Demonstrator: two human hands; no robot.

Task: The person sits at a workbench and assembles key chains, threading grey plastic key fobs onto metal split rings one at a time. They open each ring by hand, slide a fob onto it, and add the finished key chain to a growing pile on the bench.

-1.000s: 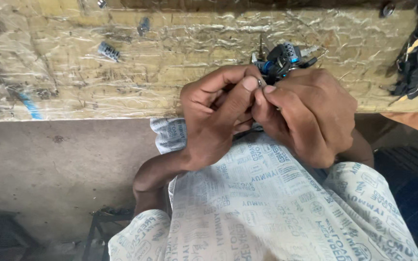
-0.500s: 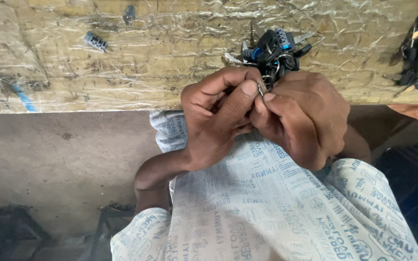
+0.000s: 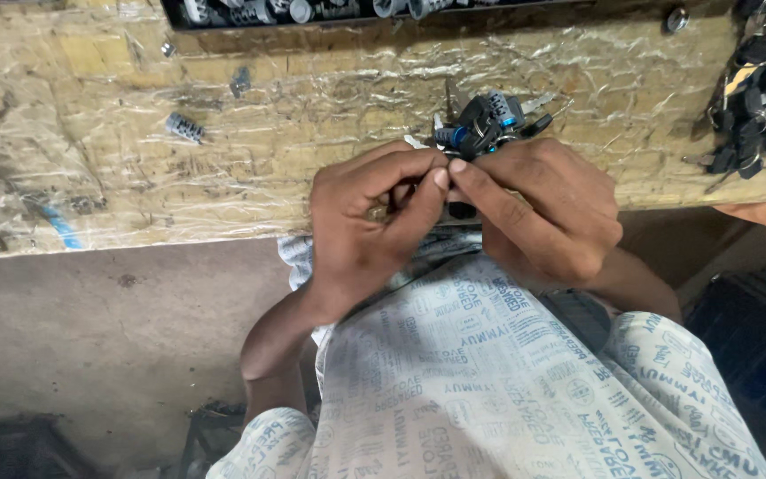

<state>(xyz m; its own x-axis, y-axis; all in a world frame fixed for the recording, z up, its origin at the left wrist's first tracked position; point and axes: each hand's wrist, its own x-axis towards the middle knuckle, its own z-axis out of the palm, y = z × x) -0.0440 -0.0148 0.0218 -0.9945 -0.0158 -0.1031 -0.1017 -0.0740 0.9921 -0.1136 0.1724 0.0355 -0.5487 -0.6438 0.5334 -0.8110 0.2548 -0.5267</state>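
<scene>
My left hand (image 3: 367, 220) and my right hand (image 3: 538, 213) meet at the fingertips just in front of the bench edge, over my lap. Between them they pinch a small metal part (image 3: 443, 168), mostly hidden by the fingers. Directly behind my fingertips lies a bunch of keys (image 3: 488, 124) with black and blue heads on the plastic-covered wooden workbench (image 3: 312, 115). My printed white shirt fills the lower frame.
A small ribbed metal cylinder (image 3: 185, 128) lies on the bench at left. A black tray of metal cylinders (image 3: 312, 11) runs along the far edge. A heap of black-headed keys (image 3: 760, 89) sits at right. Bare floor lies to the lower left.
The view has shifted down the bench, bringing the black tray into sight. My hands stay joined on the small part, with the fingertips now closer to the key bunch.
</scene>
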